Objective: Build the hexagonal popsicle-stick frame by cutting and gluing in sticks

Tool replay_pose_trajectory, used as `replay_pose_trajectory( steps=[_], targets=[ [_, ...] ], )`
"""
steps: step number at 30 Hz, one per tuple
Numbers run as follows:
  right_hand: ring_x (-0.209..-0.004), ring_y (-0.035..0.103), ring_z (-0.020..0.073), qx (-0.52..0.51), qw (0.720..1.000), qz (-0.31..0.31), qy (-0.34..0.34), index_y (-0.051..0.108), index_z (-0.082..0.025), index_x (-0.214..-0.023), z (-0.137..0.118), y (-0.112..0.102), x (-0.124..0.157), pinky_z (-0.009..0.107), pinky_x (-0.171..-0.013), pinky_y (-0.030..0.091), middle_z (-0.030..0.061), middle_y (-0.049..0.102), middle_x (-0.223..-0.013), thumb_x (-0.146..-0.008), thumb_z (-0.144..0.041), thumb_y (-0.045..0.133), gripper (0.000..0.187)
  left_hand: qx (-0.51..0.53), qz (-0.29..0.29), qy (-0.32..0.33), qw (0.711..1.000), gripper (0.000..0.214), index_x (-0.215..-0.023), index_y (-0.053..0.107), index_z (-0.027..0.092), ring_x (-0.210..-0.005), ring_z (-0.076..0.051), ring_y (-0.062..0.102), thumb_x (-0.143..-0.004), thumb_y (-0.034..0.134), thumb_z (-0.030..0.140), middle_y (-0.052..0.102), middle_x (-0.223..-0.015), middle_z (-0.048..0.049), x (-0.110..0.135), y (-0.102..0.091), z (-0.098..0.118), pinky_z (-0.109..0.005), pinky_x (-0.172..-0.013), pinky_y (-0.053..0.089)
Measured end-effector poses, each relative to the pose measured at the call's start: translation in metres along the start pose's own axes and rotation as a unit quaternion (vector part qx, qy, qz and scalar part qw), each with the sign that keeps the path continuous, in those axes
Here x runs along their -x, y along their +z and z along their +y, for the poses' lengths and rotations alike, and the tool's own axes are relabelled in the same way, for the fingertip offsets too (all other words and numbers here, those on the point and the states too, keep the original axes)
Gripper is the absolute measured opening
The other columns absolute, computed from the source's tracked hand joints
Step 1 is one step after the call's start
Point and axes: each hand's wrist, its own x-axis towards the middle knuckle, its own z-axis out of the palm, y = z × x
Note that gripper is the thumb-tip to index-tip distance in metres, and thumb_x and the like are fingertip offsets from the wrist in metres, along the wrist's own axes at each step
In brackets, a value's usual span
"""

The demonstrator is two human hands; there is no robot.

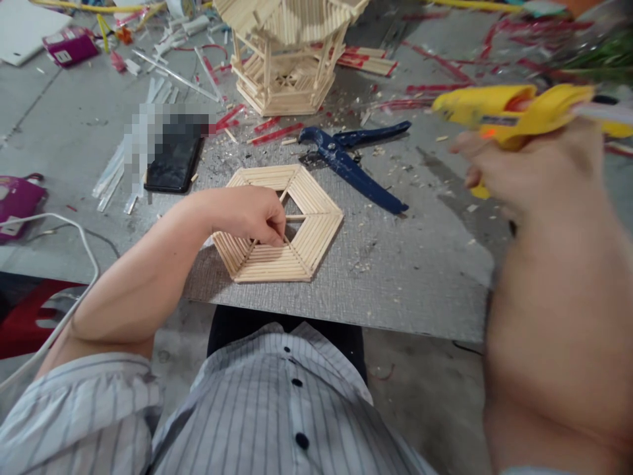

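A flat hexagon of wooden sticks [311, 227] lies on a grey board [395, 270] in front of me. My left hand [247, 214] rests on its left half, fingers pinched on a thin stick at the open centre. Raised at the right, my right hand [524, 171] is closed round a yellow glue gun [509, 112] whose nozzle points left, well clear of the hexagon.
Blue cutters [353, 161] lie just beyond the hexagon. A wooden stick pavilion [287, 59] stands further back. A black phone [174, 158] sits at the left beside clear glue sticks [111, 175]. Red wrappers litter the far floor. A white cable [74, 231] loops at the left.
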Motion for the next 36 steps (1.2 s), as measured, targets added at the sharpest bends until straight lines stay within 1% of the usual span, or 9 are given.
replay_pose_trajectory(
  steps=[2, 4, 7, 13, 18, 22, 25, 29, 36],
  targets=[
    [-0.049, 0.048, 0.0065, -0.139, 0.99, -0.014, -0.014, 0.064, -0.019, -0.088, -0.016, -0.005, 0.011, 0.031, -0.047, 0.039, 0.0129, 0.069, -0.094, -0.062, -0.073, 0.064, 0.06, 0.002, 0.0, 0.001, 1.0, 0.023, -0.088, 0.074, 0.019, -0.078, -0.011, 0.062, -0.076, 0.06, 0.033, 0.074, -0.084, 0.0009, 0.0, 0.0, 0.0, -0.02, -0.072, 0.038],
    [-0.043, 0.044, 0.0061, -0.252, 0.961, -0.099, -0.063, 0.058, -0.021, -0.08, -0.029, -0.01, 0.022, 0.03, -0.043, 0.037, 0.0083, 0.07, -0.083, -0.052, -0.069, 0.074, 0.058, 0.003, 0.001, -0.001, 1.0, 0.022, -0.089, 0.074, 0.019, -0.079, -0.012, 0.062, -0.077, 0.06, 0.031, 0.074, -0.085, 0.0007, 0.0, 0.0, 0.0, -0.02, -0.073, 0.037],
    [-0.04, 0.045, 0.0085, -0.315, 0.922, -0.214, -0.075, 0.06, -0.024, -0.077, -0.041, -0.018, 0.035, 0.028, -0.039, 0.035, 0.0022, 0.066, -0.069, -0.048, -0.07, 0.076, 0.056, 0.008, 0.001, -0.009, 1.0, 0.022, -0.091, 0.074, 0.019, -0.082, -0.012, 0.062, -0.076, 0.061, 0.03, 0.074, -0.088, 0.0001, 0.0, 0.001, 0.001, -0.021, -0.075, 0.037],
    [-0.048, 0.05, 0.0108, -0.23, 0.884, -0.405, -0.053, 0.067, -0.026, -0.07, -0.043, -0.018, 0.043, 0.025, -0.039, 0.036, 0.0024, 0.064, -0.067, -0.046, -0.071, 0.075, 0.052, 0.023, -0.005, -0.013, 1.0, 0.025, -0.093, 0.075, 0.02, -0.083, -0.014, 0.061, -0.076, 0.062, 0.031, 0.074, -0.087, 0.0, 0.0, 0.002, 0.0, -0.022, -0.078, 0.037],
    [-0.066, 0.057, 0.0149, -0.144, 0.831, -0.52, -0.136, 0.065, -0.029, -0.072, -0.046, -0.006, 0.042, 0.028, -0.059, 0.051, -0.0006, 0.062, -0.072, -0.054, -0.077, 0.065, 0.051, 0.018, -0.006, 0.002, 1.0, 0.024, -0.092, 0.075, 0.021, -0.079, -0.013, 0.061, -0.076, 0.061, 0.032, 0.074, -0.084, 0.0013, -0.001, 0.002, -0.003, -0.022, -0.075, 0.037],
    [-0.078, 0.06, 0.0186, -0.127, 0.808, -0.546, -0.181, 0.065, -0.03, -0.077, -0.052, -0.001, 0.044, 0.03, -0.069, 0.053, -0.0006, 0.062, -0.074, -0.063, -0.071, 0.063, 0.044, 0.011, -0.003, 0.009, 1.0, 0.023, -0.091, 0.075, 0.02, -0.077, -0.012, 0.061, -0.075, 0.061, 0.031, 0.073, -0.08, 0.0018, -0.002, 0.002, -0.003, -0.021, -0.073, 0.037],
    [-0.075, 0.06, 0.0181, -0.113, 0.803, -0.546, -0.208, 0.063, -0.025, -0.08, -0.055, -0.001, 0.044, 0.03, -0.067, 0.052, 0.0009, 0.063, -0.076, -0.065, -0.07, 0.06, 0.048, 0.001, -0.002, 0.008, 1.0, 0.023, -0.091, 0.074, 0.02, -0.075, -0.011, 0.06, -0.075, 0.06, 0.03, 0.073, -0.081, 0.0025, -0.002, 0.002, -0.002, -0.02, -0.072, 0.037],
    [-0.065, 0.055, 0.0157, -0.08, 0.805, -0.551, -0.205, 0.06, -0.018, -0.082, -0.057, 0.0, 0.045, 0.029, -0.057, 0.048, 0.0041, 0.062, -0.075, -0.064, -0.075, 0.056, 0.06, -0.004, 0.001, 0.006, 1.0, 0.024, -0.091, 0.074, 0.019, -0.076, -0.01, 0.06, -0.076, 0.06, 0.031, 0.073, -0.085, 0.0023, -0.001, 0.002, -0.001, -0.02, -0.072, 0.037],
    [-0.066, 0.053, 0.0165, -0.04, 0.814, -0.551, -0.179, 0.06, -0.016, -0.081, -0.056, 0.002, 0.048, 0.031, -0.061, 0.047, 0.0063, 0.06, -0.074, -0.058, -0.081, 0.053, 0.07, 0.0, 0.008, 0.006, 1.0, 0.021, -0.088, 0.074, 0.019, -0.076, -0.01, 0.061, -0.074, 0.061, 0.029, 0.073, -0.082, 0.0032, -0.002, 0.001, 0.0, -0.019, -0.07, 0.037]
  ],
)
